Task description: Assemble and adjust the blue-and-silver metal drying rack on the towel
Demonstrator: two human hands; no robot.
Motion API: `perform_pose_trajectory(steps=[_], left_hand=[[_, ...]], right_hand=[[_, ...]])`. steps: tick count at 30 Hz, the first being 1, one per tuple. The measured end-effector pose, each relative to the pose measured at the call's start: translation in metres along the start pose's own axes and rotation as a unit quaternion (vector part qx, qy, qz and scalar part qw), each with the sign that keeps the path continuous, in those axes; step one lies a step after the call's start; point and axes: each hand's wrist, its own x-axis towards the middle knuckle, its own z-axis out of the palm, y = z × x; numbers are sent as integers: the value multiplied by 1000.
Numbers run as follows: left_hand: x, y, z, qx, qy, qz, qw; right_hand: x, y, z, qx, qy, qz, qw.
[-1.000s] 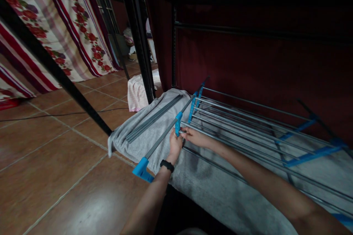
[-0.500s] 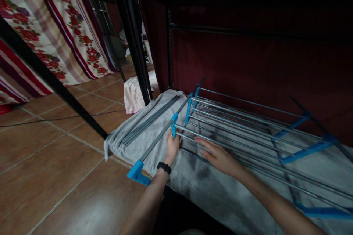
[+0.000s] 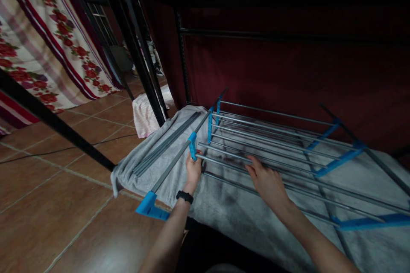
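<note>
Rack parts (image 3: pixel 272 145) of grey metal rods and blue plastic connectors are laid out on a grey towel (image 3: pixel 243 217) across the middle and right of the frame, on a tiled floor (image 3: pixel 48 204). A side pole is seen running from a blue foot piece (image 3: pixel 149 207) at lower centre up toward the upper middle, and a blue connector (image 3: pixel 192 145) on it is gripped by the left hand (image 3: pixel 193 169), whose fingers are closed around the connector and pole; a black wristband (image 3: pixel 185 196) is worn on that wrist. The right hand (image 3: pixel 267 181) is laid palm down over the horizontal rods near the centre, fingers spread and loosely curved on a rod, not clenched; whether a rod is truly pinched cannot be told. Several rods are already seated between the blue connectors, so the frame is judged partly assembled. A bundle of loose grey rods (image 3: pixel 166 143) lies unused on the towel left of the pole, so more fitting is judged to be left. Black metal posts (image 3: pixel 141 59) and a flowered curtain (image 3: pixel 48 34) are seen in the upper left, with a dark red backdrop (image 3: pixel 288 68) behind.
</note>
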Motion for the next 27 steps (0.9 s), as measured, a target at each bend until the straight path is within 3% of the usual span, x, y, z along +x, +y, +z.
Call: perform_pose_trajectory(steps=[5,10,13,20,27], left_hand=[[0,9,-2,16,2,13,1000],[2,7,-5,29,-2,26,999],[4,3,-5,52,-1,25,998],[3,11,-2,77,35,0,996],[-18,26,-14,105,101,59,987]], right_hand=[[11,-13,-17,-84,-35,5,996],[24,-9,-28,-81,35,-57,994],[25,0,-25,-71,60,-72,993],[15,17,-10,-25,34,-73,996],[16,39,-13,-34,21,-95,995]])
